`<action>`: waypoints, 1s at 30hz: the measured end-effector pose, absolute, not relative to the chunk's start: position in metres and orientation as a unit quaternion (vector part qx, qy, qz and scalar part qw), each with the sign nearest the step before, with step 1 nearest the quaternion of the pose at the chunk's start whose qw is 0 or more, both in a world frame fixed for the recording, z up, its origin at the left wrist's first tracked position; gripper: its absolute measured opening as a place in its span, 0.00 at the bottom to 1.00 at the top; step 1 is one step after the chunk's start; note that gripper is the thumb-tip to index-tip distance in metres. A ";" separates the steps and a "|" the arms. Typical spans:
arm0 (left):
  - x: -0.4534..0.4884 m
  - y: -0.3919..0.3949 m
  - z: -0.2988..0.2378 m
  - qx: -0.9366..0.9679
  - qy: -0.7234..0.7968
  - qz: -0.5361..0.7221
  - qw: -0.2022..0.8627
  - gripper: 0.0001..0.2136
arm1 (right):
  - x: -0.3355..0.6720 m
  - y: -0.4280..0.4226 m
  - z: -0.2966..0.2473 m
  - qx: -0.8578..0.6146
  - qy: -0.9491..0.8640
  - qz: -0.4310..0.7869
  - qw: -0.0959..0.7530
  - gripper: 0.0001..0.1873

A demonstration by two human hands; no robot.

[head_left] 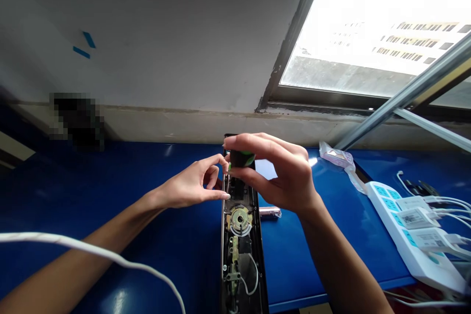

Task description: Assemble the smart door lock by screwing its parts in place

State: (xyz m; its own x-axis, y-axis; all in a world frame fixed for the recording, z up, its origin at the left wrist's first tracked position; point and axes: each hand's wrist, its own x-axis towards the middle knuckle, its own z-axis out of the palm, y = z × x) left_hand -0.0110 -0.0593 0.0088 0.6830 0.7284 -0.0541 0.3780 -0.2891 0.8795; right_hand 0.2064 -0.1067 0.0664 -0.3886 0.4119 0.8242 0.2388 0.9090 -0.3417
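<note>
A long, narrow black door lock housing [262,265] lies with its inside showing. In it are a round metal hub [240,219], metal brackets and a white wire [256,274]. My right hand [283,171] is closed round the thick black-and-green handle of a screwdriver [243,158], over the far end of the housing. The screwdriver's tip is hard to make out. From the left, my left hand [191,181] grips the housing's edge, thumb on the inside and other fingers curled beside it. Its index fingertip is close to the screwdriver.
On the blue table [165,255], a white power strip [397,235] with several plugged-in chargers stands at the right. A wrapped pinkish item [270,213] lies beside the housing, a plastic-wrapped one [336,157] farther back. A white cable [110,255] crosses the lower left. Wall and window are behind.
</note>
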 end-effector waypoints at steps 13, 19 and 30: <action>-0.001 -0.077 0.029 0.900 0.305 0.268 0.158 0.12 | 0.273 -0.112 0.097 -0.307 -0.785 0.065 0.535 0.28; 0.061 -0.082 0.021 0.964 0.167 0.193 0.071 0.10 | 0.312 -0.093 0.083 -0.509 -0.807 0.125 0.272 0.21; 0.103 -0.066 0.014 0.982 0.159 0.100 0.035 0.13 | 0.325 -0.055 0.048 -0.515 -0.789 0.180 0.282 0.20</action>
State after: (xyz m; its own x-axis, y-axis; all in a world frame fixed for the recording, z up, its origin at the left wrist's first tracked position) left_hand 0.1025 -0.0655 0.0144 0.9299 0.3183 0.1843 0.3042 -0.9472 0.1010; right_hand 0.3248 -0.0547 0.0479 -0.3091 0.9147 0.2603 0.7115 0.4041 -0.5748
